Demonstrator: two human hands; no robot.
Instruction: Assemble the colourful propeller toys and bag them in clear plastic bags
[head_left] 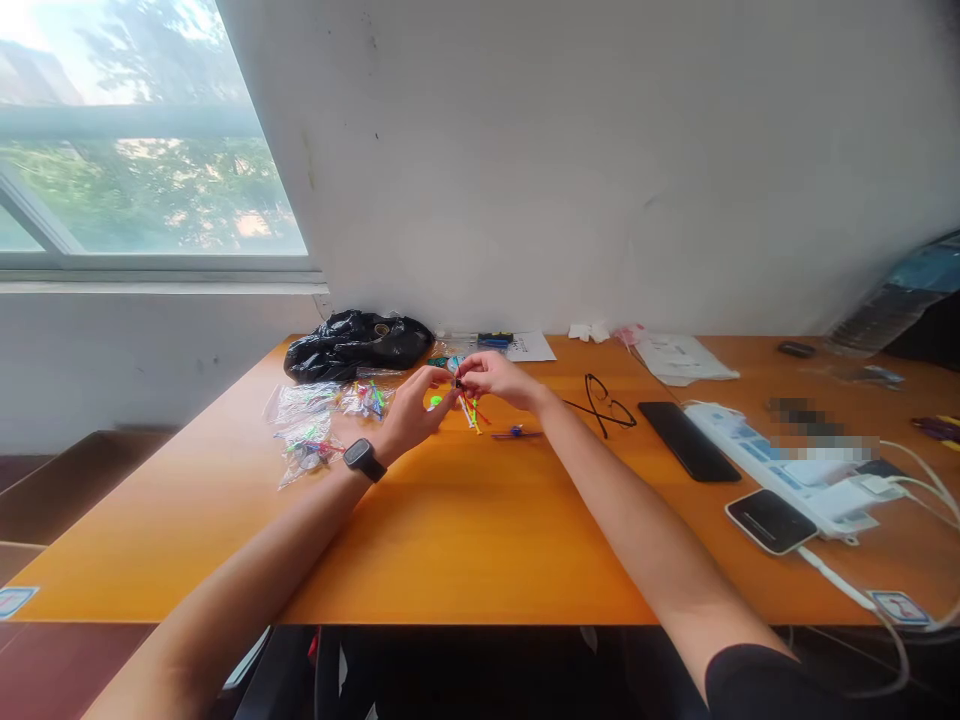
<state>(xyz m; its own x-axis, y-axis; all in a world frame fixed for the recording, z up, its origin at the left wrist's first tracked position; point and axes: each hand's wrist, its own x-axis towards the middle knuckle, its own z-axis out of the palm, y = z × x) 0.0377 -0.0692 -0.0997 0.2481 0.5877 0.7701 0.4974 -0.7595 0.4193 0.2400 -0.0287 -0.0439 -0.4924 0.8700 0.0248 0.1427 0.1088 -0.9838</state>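
My left hand (414,408), a black watch on its wrist, and my right hand (501,380) meet over the middle of the table. Their closed fingertips pinch a small dark part (459,383) with thin red wires; its exact kind is too small to make out. Just below the fingers lie several thin coloured pieces (475,416), yellow, red and white. A bright green round piece (435,401) sits beside my left fingers. Near my right wrist rests a thin rod with a blue piece (517,432) on it.
Left of my hands lie clear plastic bags (307,440) of small colourful parts. Behind them is a black plastic bag (352,345). To the right are eyeglasses (600,408), a black phone (688,441), a white power strip (757,450) and a white-edged device (771,521) with cables.
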